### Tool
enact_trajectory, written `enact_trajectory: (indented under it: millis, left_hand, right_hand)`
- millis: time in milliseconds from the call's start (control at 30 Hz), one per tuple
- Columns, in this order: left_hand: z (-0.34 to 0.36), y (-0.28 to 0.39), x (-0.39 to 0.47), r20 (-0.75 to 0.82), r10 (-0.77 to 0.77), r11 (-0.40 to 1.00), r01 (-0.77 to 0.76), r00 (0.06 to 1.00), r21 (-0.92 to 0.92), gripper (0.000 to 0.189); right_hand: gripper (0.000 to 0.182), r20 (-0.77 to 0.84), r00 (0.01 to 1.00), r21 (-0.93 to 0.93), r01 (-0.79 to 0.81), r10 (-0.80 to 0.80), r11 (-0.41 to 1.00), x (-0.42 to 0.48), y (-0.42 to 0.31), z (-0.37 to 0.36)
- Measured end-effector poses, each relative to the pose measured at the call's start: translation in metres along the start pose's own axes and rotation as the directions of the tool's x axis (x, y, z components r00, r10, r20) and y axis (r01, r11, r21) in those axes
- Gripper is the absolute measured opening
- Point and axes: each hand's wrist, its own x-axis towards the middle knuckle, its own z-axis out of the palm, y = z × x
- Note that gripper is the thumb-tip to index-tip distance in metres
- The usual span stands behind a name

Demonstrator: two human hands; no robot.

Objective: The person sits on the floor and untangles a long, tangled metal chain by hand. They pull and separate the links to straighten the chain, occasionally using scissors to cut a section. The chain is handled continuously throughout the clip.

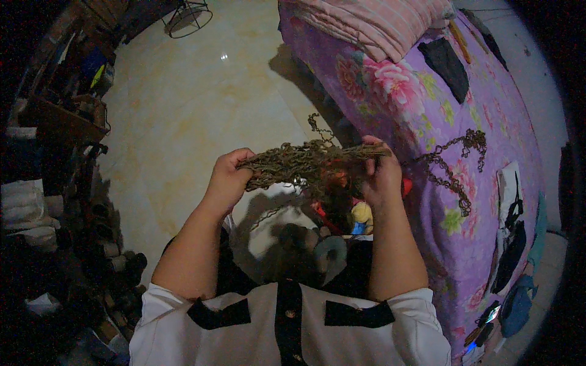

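A hank of crinkled brown yarn (pixel 293 162) is stretched sideways between my two hands. My left hand (pixel 231 178) grips its left end, thumb on top. Around the right end, my right hand (pixel 384 171) is closed, slightly blurred. One loose kinked strand (pixel 320 130) sticks out past the far side of the hank. More crinkled strands (pixel 446 167) lie on the floral purple bedspread (pixel 425 247) to the right of my right hand. Below the hank are a yellow-and-blue bundle (pixel 361 215) and some red items (pixel 322 212), partly hidden in shadow.
A folded pink striped quilt (pixel 380 27) and a dark cloth (pixel 444 66) lie on the bed. Dark clutter and shelving (pixel 68 114) line the left side. A wire frame (pixel 190 18) stands on the tiled floor (pixel 192 96) at the far end.
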Motion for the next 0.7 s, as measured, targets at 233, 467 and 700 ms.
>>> enact_trajectory:
  millis: [233,467,700]
  left_hand:
    - [0.029,-0.02,0.0,0.112,0.365,0.813,-0.375,0.924,0.446,0.043]
    - [0.029,-0.039,0.006,-0.001,0.151,0.943,-0.144,0.989,0.302,0.014]
    - [-0.001,0.028,-0.012,-0.127,-0.109,0.73,-0.007,0.986,-0.683,0.021]
  right_hand:
    - [0.043,0.473,0.847,0.114,-0.333,0.243,0.936,-0.019,0.012,0.036]
    - [0.045,0.511,0.81,0.003,-0.338,0.289,0.941,-0.026,0.003,0.046]
    - [0.017,-0.005,0.998,-0.427,-0.057,0.061,0.902,-0.003,0.006,0.022]
